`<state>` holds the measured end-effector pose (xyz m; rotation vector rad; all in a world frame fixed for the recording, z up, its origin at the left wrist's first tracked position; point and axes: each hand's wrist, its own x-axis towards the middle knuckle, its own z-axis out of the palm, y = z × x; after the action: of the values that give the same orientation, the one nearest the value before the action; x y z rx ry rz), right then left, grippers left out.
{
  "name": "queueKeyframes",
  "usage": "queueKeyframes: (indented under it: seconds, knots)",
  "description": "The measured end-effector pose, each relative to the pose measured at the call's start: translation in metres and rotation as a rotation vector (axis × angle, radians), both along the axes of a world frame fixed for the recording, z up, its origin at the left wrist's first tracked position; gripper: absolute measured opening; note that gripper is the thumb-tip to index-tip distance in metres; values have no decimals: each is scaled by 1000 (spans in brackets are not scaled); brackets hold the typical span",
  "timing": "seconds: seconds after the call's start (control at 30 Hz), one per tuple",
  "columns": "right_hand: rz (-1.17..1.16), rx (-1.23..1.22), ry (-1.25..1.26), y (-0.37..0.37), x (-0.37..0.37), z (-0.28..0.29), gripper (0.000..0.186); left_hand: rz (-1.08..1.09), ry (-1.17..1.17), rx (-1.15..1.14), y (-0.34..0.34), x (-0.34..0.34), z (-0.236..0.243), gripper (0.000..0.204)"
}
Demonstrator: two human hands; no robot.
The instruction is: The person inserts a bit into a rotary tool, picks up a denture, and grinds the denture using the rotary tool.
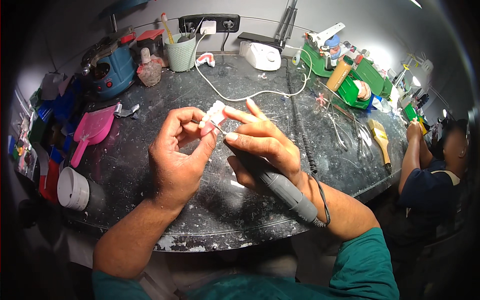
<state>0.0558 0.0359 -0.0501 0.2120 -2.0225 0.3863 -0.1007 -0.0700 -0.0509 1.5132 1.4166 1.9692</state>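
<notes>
My left hand (175, 155), fingers closed, holds a small pink denture with white teeth (212, 117) above the middle of the dark, scuffed worktop (130, 215). My right hand (265, 150) grips a dark grey rotary handpiece (277, 190), whose thin metal shank points at the denture. Its index finger reaches to the denture's side. A coiled black cord (305, 140) runs from beside the handpiece toward the back.
A pink dustpan (95, 127) and white tub (73, 187) sit left. Behind are a blue machine (110, 70), cup (180, 55), white control box (262, 56) and cable. Green trays (350, 95), metal tools and a brush (380, 142) lie right, beside another person (430, 180).
</notes>
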Motion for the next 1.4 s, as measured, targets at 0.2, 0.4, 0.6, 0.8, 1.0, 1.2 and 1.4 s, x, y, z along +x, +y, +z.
queueKeyframes:
  seconds: [0.2, 0.4, 0.6, 0.8, 1.0, 1.2, 1.4]
  knots:
    - [24, 12, -60, -3, 0, 1, 63, 98, 89, -1, 1, -3, -2, 23]
    - [17, 8, -40, -1, -1, 0, 46, 128, 105, -22, -1, -1, 2, 22]
    - [20, -36, -59, -3, 0, -1, 54, 99, 108, -71, -3, -1, 4, 23]
    - [38, -68, -33, -4, -2, -2, 60, 149, 95, -18, 1, -3, -1, 23]
    - [48, -103, 36, -6, -4, -4, 52, 234, 250, 12, 0, -4, 2, 24]
    - [42, -113, 12, -5, -1, -4, 53, 256, 286, 16, 0, -4, 1, 24]
    - [34, -89, -7, -8, -3, -3, 52, 254, 296, 38, 0, -6, 0, 22]
